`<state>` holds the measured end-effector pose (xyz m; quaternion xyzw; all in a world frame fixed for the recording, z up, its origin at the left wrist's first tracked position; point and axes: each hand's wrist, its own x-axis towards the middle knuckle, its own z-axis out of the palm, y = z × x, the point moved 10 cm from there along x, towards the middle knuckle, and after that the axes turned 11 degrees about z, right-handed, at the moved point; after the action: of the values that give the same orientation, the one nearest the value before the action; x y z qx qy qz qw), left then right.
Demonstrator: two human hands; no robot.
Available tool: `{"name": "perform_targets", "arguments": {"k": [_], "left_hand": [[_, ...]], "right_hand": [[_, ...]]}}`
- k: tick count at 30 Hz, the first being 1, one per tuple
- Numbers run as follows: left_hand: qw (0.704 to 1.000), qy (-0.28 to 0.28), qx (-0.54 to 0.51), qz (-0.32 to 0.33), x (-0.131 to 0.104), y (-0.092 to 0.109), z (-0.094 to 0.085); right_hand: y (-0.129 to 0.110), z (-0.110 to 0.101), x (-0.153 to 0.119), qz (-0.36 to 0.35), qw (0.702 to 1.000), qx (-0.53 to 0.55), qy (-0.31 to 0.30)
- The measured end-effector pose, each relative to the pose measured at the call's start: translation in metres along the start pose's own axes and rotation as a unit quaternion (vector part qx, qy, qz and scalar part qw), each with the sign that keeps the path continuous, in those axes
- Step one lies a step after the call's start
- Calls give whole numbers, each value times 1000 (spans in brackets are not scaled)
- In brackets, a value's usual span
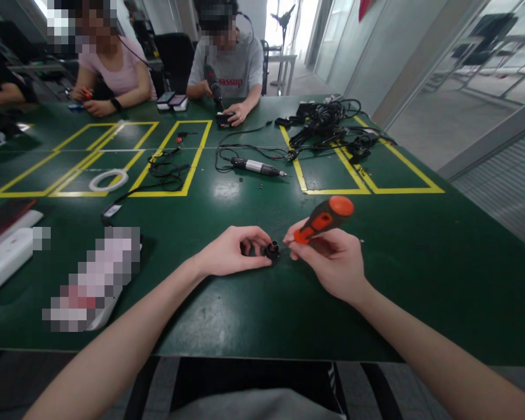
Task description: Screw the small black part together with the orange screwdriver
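Note:
My left hand (238, 251) rests on the green table, its thumb and fingers closed round a small black cylindrical part (272, 251) with a round opening on top. To the right of it, my right hand (332, 254) grips a screwdriver (322, 220) with an orange and black handle. The handle tilts up and to the right. Its thin shaft points down left toward the black part; whether the tip touches it I cannot tell. Beyond my hands lies a grey and black pen-shaped electric tool (258, 167) with a cord.
Tangled black cables (328, 122) lie at the back right. A white ring (108, 180) and a black cord (161, 172) are at the left, near yellow tape outlines. White power strips (9, 256) stand at the left edge. Across the table sit other people, one holding a black tool (214, 87).

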<state>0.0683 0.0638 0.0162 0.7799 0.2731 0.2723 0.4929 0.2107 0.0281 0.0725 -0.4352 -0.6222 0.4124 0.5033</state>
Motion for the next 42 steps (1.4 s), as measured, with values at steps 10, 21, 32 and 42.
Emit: {"name": "perform_targets", "arguments": {"k": [10,21,32,42], "left_hand": [[984,11,-156,-80,-4,-27,0],[995,-29,-85,-46,-3,-16,0],[999,1,-32,-14,1,-7,3],[999,21,-4,-27,-2,-12,3]], "right_hand": [[5,13,0,11,994,88,-66],[4,3,5,13,998,64,-22],[7,13,0,11,993,99,-65],[0,7,-1,-12,998,43,-45]]}}
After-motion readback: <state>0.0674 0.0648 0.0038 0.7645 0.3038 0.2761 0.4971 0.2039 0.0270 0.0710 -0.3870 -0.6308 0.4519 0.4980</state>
